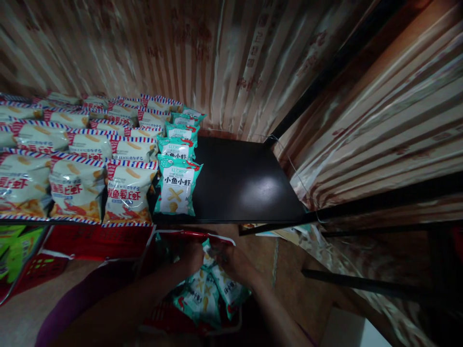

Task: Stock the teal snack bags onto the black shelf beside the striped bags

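Observation:
Over a red shopping basket (237, 320) below the shelf, both my hands are among teal-and-white snack bags (199, 294). My left hand (193, 259) is closed at the left edge of one upright snack bag (207, 258). At that bag's right edge, my right hand (228, 262) has its fingers curled in, dim and partly hidden. More teal bags lie loosely under and beside my hands. On the black shelf above, a front-to-back row of the same teal bags (177, 190) stands upright, apart from my hands.
Several rows of white snack bags with red-and-blue striped edges (130, 193) fill the shelf's left. The black shelf board (246, 178) runs right to a metal post (289, 120). Another red basket (97, 238) and green packets (21, 248) are below left. Patterned curtain (202, 62) hangs behind.

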The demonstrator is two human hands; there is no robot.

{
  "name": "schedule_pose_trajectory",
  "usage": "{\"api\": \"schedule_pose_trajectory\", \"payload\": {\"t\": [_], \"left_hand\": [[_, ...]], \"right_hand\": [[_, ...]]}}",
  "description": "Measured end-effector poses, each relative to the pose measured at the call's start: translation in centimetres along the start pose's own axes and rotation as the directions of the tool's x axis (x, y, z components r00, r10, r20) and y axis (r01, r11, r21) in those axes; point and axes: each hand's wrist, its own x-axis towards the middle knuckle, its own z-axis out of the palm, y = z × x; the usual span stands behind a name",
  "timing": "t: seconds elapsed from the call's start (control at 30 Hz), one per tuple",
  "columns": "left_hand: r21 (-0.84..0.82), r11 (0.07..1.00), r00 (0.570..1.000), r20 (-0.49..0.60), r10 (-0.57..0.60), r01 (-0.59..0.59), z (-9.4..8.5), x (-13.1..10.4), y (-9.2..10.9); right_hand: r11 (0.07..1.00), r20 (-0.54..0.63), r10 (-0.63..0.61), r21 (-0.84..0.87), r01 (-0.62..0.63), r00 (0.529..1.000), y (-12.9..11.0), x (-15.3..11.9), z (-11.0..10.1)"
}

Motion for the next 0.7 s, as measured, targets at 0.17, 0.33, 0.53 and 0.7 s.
{"api": "schedule_pose_trajectory", "payload": {"t": [0.17,0.33,0.53,0.7], "left_hand": [[0.072,0.992,0.99,-0.084,0.11,-0.105,-3.3,-2.1,0.6],[0.03,0.968,0.954,-0.163,0.251,-0.249,-6.4,-4.5,-0.5],[-0.215,0.951,0.943,-0.295,0.154,-0.223,-8.4,-5.8,-1.3],[-0.513,0.854,0.982,-0.19,-0.016,-0.085,-9.0,-5.4,-1.4]], "right_hand": [[0.995,-0.055,0.024,0.094,-0.019,0.998,0.9,0.5,-0.2],[0.979,-0.08,-0.107,0.166,0.119,0.991,1.4,1.1,0.2],[0.938,0.089,-0.135,0.333,0.098,0.987,0.0,0.7,-0.1],[0.864,0.303,-0.144,0.502,-0.03,0.942,-1.5,0.1,-0.8]]}}
